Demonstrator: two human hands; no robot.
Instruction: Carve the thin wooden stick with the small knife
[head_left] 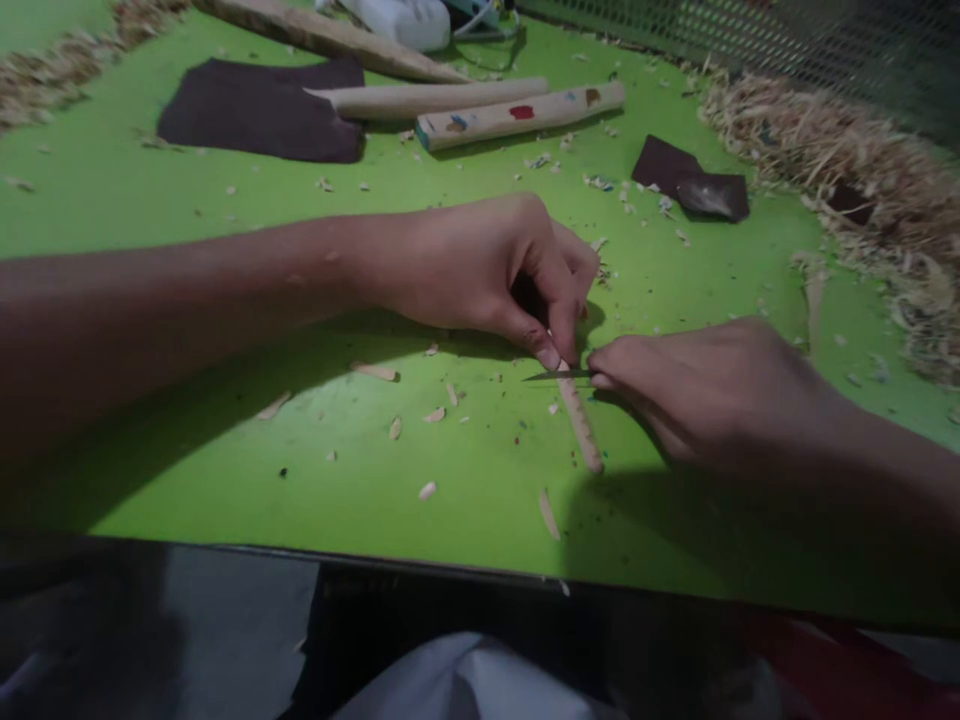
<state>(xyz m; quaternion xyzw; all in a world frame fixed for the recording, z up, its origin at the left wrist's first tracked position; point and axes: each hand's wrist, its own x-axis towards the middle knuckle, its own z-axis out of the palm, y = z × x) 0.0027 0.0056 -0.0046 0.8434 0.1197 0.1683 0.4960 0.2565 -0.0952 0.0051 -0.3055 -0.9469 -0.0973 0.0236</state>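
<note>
Between thumb and fingers, my left hand (499, 265) pinches the upper end of a thin wooden stick (581, 430). The stick slants down and to the right over the green tabletop, and several small notches or marks run along it. My right hand (705, 385) is closed around a small knife, its handle hidden in the fingers. The dark knife blade (544, 376) points left and lies across the stick just below my left thumb. Small wood chips (396, 428) are scattered around both hands.
Behind my hands lie a paint-marked wooden stick (521, 115), a paler stick (442, 98) and a dark sandpaper sheet (255, 110). Smaller dark pieces (694, 182) sit at the right. Shavings (847, 180) heap along the right edge; a white device (409, 20) stands at the back.
</note>
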